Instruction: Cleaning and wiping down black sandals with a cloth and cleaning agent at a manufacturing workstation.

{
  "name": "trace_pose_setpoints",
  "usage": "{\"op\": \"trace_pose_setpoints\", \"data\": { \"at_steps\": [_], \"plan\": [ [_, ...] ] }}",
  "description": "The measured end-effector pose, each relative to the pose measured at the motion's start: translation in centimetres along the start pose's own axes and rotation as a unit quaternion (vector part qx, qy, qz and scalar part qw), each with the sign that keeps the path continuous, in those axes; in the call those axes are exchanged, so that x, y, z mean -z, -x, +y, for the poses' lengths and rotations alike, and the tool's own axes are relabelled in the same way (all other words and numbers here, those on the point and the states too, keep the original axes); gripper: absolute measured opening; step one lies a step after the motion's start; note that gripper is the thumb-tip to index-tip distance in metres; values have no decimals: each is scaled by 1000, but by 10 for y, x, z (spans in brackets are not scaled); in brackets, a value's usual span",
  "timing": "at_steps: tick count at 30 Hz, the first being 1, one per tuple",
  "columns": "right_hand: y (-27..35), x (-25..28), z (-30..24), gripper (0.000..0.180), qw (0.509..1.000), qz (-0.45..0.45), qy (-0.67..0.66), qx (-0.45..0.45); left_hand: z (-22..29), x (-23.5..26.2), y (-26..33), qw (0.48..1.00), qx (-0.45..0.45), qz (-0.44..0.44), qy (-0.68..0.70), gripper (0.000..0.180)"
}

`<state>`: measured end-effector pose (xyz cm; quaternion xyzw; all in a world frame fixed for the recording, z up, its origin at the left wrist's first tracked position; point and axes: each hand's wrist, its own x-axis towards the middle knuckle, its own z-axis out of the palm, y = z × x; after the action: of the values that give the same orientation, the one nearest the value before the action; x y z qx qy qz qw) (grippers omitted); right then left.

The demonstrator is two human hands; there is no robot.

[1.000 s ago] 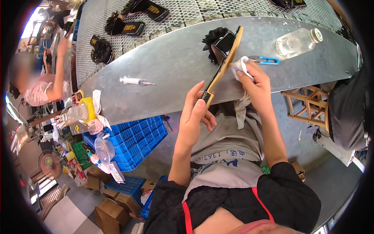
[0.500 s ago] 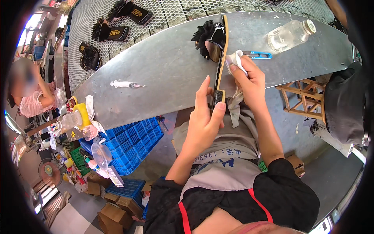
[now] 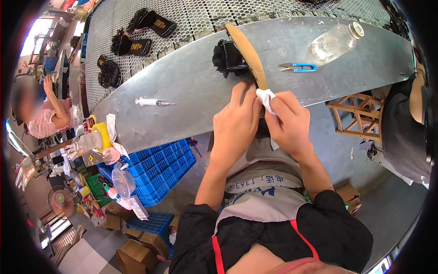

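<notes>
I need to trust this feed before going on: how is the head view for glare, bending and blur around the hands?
Head view: daylight blows out the upper left corner; the metal table shines softly, without hiding the syringe. Fisheye curves its edges near the dark rim. Left hand, right hand and sandal sole are sharp; the co-worker's face at left is blurred.

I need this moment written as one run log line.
left hand: grips tan-soled black sandal | right hand: presses small white cloth on sole | surface: grey metal table

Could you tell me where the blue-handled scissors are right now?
The scissors lie on the metal table, right of the sandal, just below the clear glass bottle.
</notes>
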<state>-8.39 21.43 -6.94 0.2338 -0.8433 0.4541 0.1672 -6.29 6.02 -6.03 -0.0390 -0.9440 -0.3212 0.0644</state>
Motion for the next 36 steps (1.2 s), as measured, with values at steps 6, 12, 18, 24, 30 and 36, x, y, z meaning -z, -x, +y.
{"op": "trace_pose_setpoints", "data": {
  "at_steps": [6,12,18,24,30,36],
  "plan": [
    [5,-4,16,32,994,37,82,53,-5,15,-9,997,-28,-37,66,22],
    [0,5,26,31,993,11,90,73,-24,41,-87,988,-52,125,76,24],
    [-1,1,25,25,996,6,57,63,-73,3,-155,963,44,2,265,32],
    [3,18,43,22,999,23,-13,23,-65,14,-155,871,67,-41,485,40],
    [6,15,48,14,974,41,-188,-120,-71,4,-180,908,7,4,419,59],
    [5,6,34,15,874,19,-357,-328,-70,-19,-203,907,-65,-24,416,64]
  ]
}}
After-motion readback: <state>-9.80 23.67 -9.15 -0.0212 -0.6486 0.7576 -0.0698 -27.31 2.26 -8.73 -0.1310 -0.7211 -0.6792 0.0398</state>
